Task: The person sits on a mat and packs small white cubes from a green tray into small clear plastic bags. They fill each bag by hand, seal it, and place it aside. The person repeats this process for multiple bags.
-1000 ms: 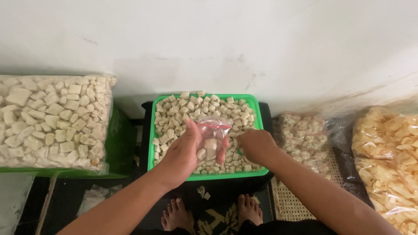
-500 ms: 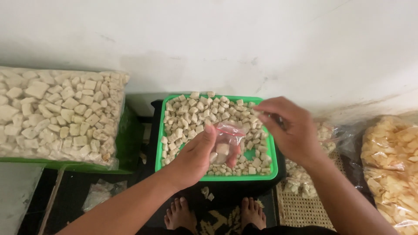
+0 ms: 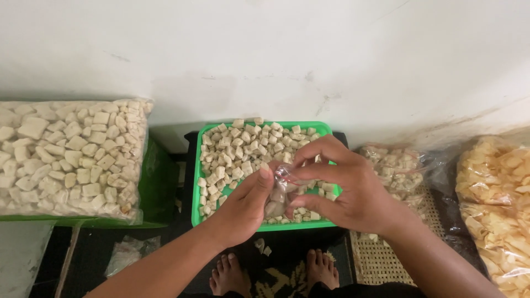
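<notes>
My left hand (image 3: 243,204) grips a small clear plastic bag (image 3: 279,190) holding a few pale snack cubes, just above the near half of a green tray (image 3: 194,182). My right hand (image 3: 345,190) has come back onto the same bag, with its fingertips pinching the bag's top. The tray is filled with several small beige cubes (image 3: 237,149).
A large clear sack of bigger pale cubes (image 3: 66,154) lies at the left on a green crate. Small filled bags (image 3: 395,168) rest at the right on a woven mat (image 3: 381,259), beside a sack of yellow chips (image 3: 494,193). My bare feet (image 3: 232,273) show below.
My right hand went out over the tray's right side and has now returned to the bag's top. The camera view has shifted left, so the tray sits more to the right.
</notes>
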